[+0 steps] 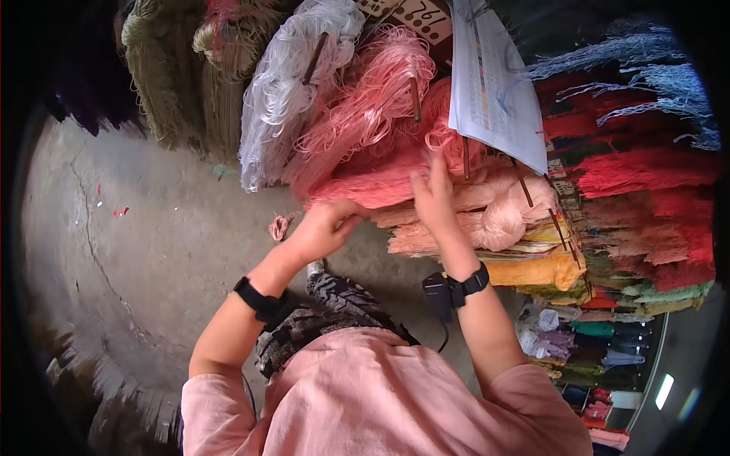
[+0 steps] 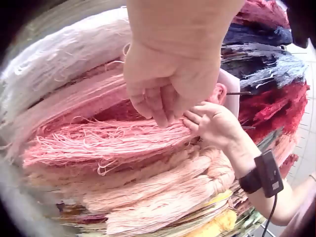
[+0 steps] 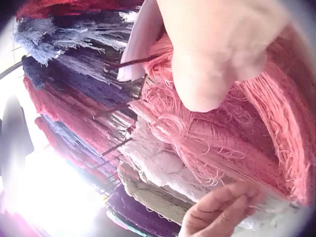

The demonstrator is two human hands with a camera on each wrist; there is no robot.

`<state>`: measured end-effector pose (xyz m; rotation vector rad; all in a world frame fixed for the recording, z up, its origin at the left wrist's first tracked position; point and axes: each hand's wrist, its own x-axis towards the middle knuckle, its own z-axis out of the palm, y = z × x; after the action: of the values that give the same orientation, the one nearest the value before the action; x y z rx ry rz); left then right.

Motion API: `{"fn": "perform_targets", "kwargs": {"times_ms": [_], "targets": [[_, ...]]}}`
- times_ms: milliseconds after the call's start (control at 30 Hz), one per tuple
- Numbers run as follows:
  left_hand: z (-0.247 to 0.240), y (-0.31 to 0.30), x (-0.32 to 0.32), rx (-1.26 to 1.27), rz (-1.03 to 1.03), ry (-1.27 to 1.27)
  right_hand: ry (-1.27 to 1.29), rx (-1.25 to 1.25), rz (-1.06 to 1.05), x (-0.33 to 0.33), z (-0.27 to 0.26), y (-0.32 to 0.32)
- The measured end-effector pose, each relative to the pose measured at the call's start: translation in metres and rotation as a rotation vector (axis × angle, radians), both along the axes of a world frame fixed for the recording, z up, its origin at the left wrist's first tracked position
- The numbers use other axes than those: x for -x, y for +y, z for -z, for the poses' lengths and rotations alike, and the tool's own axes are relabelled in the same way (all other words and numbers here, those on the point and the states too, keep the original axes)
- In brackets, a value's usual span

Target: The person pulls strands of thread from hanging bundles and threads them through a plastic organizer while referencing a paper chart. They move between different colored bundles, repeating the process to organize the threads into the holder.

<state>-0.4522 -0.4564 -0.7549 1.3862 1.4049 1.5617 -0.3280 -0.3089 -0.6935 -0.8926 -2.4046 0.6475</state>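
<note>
Pink hank (image 1: 372,178) on the rack, draped over wooden pegs (image 1: 415,99). White hank (image 1: 281,91) to its left, paper sheet (image 1: 494,83) to its right, peach hanks (image 1: 494,213) just below.

Handling, judged by look:
- Light, soft and limp, with no stiffness at all.
- Bound to sag wherever unsupported.
- Loose-stranded, so prone to snag on pegs and tangle with neighbouring hanks.
- Sturdy enough as a bundle, but easy to drag single threads out of.

Best taken as a full bunch close to the peg, or cupped from underneath. Not by stray threads.

Left hand (image 1: 319,228) at the lower edge of the hank. Fingers (image 2: 154,106) curled in tight with a narrow gap, pinching a few pink strands between thumb and fingertips.

Right hand (image 1: 435,196) just beside it and a little higher, on the same hank. Fingers (image 2: 197,116) stretched up along the yarn in the head view, bent in toward the left fingertips in the left wrist view. Pinching or only pressing: cannot tell, with the tips half buried in yarn. No help from the right wrist view, mostly filled by the back of the hand.

Both hands in contact with the hank, fingertips nearly meeting.
</note>
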Motion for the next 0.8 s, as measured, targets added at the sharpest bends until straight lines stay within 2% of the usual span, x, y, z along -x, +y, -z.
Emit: {"fn": "perform_targets", "kwargs": {"times_ms": [67, 167, 200, 300, 333, 433, 467, 567, 600, 700, 800], "targets": [[-0.012, 0.015, -0.006, -0.069, -0.004, 0.015, -0.003, 0.035, 0.041, -0.011, 0.001, 0.011], [-0.015, 0.049, -0.019, -0.231, -0.237, 0.0, 0.018, 0.138, 0.134, -0.008, -0.011, 0.011], [-0.013, 0.062, -0.019, -0.233, -0.325, 0.064, 0.031, 0.02, 0.12, -0.006, -0.014, 0.009], [-0.006, 0.097, -0.025, -0.175, -0.633, 0.079, 0.053, 0.079, 0.027, -0.011, -0.01, 0.02], [0.0, 0.11, -0.022, -0.133, -0.65, 0.066, 0.016, 0.138, 0.023, -0.011, -0.017, 0.019], [0.017, 0.135, -0.019, -0.094, -0.647, -0.004, 0.045, 0.278, -0.037, -0.012, -0.025, 0.018], [0.022, 0.14, -0.015, -0.158, -0.646, 0.025, 0.08, 0.285, -0.06, -0.014, -0.022, 0.02], [0.041, 0.146, -0.008, -0.102, -0.498, -0.151, 0.156, 0.282, -0.1, -0.015, -0.016, 0.026], [0.035, 0.135, -0.007, -0.065, -0.495, -0.195, 0.155, 0.267, -0.094, -0.015, -0.018, 0.026], [0.009, 0.098, 0.001, 0.266, -0.281, -0.471, 0.142, 0.33, -0.143, -0.019, -0.016, 0.035], [0.004, 0.08, -0.012, -0.001, -0.042, -0.907, 0.233, 0.57, -0.174, -0.014, -0.014, 0.035]]}}
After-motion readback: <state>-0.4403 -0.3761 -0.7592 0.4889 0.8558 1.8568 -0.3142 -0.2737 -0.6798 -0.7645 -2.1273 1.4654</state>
